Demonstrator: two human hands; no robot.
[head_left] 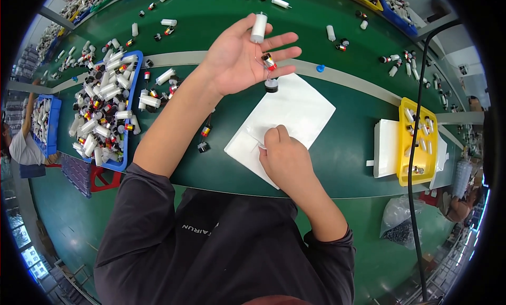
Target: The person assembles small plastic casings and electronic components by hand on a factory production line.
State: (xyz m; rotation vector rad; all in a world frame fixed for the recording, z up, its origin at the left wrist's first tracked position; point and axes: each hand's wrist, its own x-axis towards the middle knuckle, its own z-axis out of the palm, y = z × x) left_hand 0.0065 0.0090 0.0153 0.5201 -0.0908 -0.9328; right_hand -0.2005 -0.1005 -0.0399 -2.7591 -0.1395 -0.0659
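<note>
My left hand (240, 57) is raised palm-up over the green table (211, 15). It holds a white cylinder (259, 27) between thumb and fingers, and a small red, yellow and black part (269, 61) with a black cap (271, 85) hangs from thin wires below the fingers. My right hand (284, 157) rests on a stack of white plastic bags (303, 107) in the middle of the table, with fingertips pinching the top sheet near its left corner.
A blue tray (134, 68) full of white cylinders and small parts stands at the left, with loose parts scattered around it. A yellow tray (406, 147) on white sheets sits at the right. A black cable (416, 120) hangs down the right side. Other people work at both edges.
</note>
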